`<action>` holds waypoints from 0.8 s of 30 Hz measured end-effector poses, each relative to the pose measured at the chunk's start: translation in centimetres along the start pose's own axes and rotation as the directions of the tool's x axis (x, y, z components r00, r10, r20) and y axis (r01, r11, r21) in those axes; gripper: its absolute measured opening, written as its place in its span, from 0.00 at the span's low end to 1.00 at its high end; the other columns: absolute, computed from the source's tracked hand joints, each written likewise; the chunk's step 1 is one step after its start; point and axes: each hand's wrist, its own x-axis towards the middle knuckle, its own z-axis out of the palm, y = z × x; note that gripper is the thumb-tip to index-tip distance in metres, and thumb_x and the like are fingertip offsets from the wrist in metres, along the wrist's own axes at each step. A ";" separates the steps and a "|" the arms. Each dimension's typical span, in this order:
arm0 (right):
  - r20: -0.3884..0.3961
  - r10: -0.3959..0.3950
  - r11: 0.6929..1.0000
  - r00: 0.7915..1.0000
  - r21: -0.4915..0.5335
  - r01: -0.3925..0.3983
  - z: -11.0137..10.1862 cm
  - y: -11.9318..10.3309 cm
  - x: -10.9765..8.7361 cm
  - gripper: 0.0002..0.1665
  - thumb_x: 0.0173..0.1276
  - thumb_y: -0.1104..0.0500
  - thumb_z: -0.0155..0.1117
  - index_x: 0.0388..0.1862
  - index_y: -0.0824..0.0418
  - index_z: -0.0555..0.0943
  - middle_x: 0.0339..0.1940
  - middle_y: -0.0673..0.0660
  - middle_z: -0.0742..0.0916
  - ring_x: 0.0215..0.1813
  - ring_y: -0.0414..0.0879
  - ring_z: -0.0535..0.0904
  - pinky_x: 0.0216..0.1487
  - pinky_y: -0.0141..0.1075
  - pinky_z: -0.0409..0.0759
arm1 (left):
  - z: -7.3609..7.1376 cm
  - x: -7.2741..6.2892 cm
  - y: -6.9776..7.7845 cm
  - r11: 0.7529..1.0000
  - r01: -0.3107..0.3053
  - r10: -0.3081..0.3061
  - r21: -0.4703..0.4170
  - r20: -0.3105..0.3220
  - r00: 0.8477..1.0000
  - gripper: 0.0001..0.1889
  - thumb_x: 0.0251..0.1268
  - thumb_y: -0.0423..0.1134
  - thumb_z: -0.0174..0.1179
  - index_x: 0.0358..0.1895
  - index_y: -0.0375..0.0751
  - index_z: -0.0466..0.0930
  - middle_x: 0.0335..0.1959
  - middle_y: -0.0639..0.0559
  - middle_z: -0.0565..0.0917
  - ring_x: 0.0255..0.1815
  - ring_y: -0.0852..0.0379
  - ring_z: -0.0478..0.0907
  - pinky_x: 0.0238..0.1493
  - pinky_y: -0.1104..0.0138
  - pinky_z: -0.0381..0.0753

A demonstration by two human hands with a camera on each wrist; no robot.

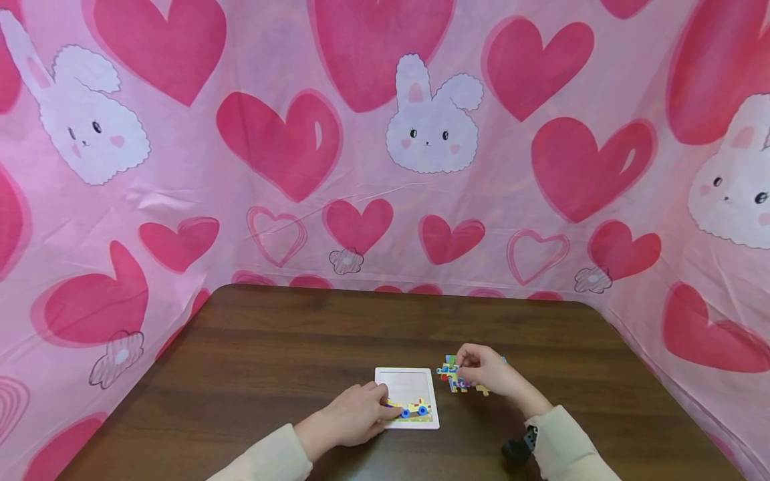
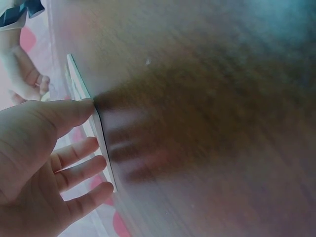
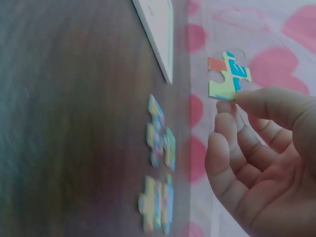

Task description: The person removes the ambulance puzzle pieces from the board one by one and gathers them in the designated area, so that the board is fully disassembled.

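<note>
My left hand [image 1: 355, 415] rests at the left edge of a white puzzle tray [image 1: 406, 382], its fingertips over the lower part. In the left wrist view the thumb [image 2: 74, 114] touches the tray's rim, with the other fingers spread beside it. Picture pieces showing a yellow vehicle with blue wheels [image 1: 415, 409] lie along the tray's bottom. My right hand [image 1: 487, 371] is raised over the loose jigsaw pieces [image 1: 451, 382]. Between thumb and fingers it pinches one jigsaw piece [image 3: 236, 69], coloured blue, yellow and red, held up off the table.
Loose pieces lie in two groups [image 3: 156, 133] on the brown wooden table [image 1: 301, 347], right of the tray. A dark strapped device [image 1: 520, 449] sits at my right wrist. Pink cloth [image 1: 361, 187] with hearts and rabbits hangs behind and at both sides.
</note>
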 end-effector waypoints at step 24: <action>-0.195 0.258 0.962 0.946 -0.041 -0.271 -6.1 3.9 -3.4 0.08 0.61 0.65 0.61 0.35 0.68 0.73 0.24 0.55 0.78 0.27 0.48 0.73 0.26 0.39 0.74 | 0.0 -0.1 0.0 1.000 -0.010 0.010 0.004 -0.021 1.000 0.22 0.56 0.46 0.65 0.56 0.62 0.77 0.33 0.59 0.70 0.32 0.65 0.65 0.25 0.76 0.61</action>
